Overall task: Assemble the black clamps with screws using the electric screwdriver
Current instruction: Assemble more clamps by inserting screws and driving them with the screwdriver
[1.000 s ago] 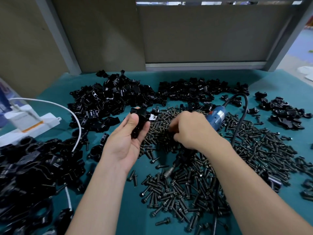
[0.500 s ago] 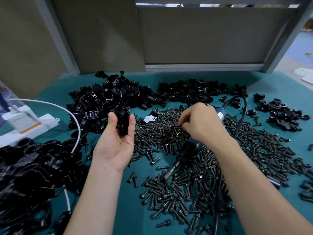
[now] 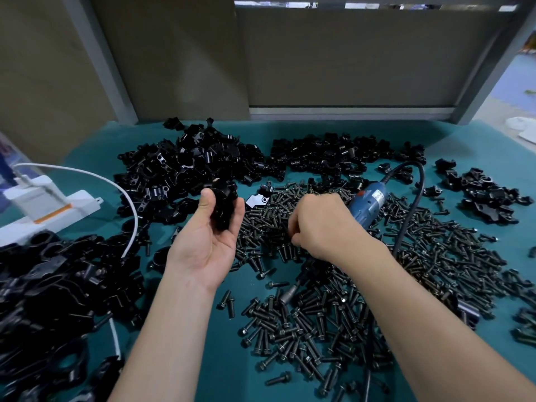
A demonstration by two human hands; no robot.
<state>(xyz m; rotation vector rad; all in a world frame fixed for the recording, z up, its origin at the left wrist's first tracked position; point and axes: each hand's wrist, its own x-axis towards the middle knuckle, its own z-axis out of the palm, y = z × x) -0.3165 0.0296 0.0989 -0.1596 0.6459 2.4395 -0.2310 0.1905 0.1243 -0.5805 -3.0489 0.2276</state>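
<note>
Holding a black clamp (image 3: pixel 222 204) up off the tabletop (image 3: pixel 226 372) in the left hand (image 3: pixel 208 245), palm turned up, thumb on one side and fingertips on the other, closed round it. Dipping the right hand (image 3: pixel 322 227) knuckles-up into the far part of the screws (image 3: pixel 319 314), fingers curled down among them, tips buried. No telling if pinching one or not.

Hands apart, side by side, a narrow strip of screws between. Clamp up and to the left of the right hand's fingers, so, going by the layout, just a short carry leftward for the nearer right hand.

Lying under that same right hand, the electric screwdriver (image 3: pixel 368 201): long axis on the diagonal, blue body far-right, bit end poking out near-left past the wrist. Gripped or merely covered? Impossible to say.

Looks like the screw-picking step, driving not yet begun. Screws pointing every which way, so probably needing a turn tip-first toward the clamp's hole.

All on a teal tabletop, with clamp heaps (image 3: pixel 203 158) at the back and left, a white power strip (image 3: pixel 49 204) at the left edge, and grey panels (image 3: pixel 348 53) closing off the rear.
</note>
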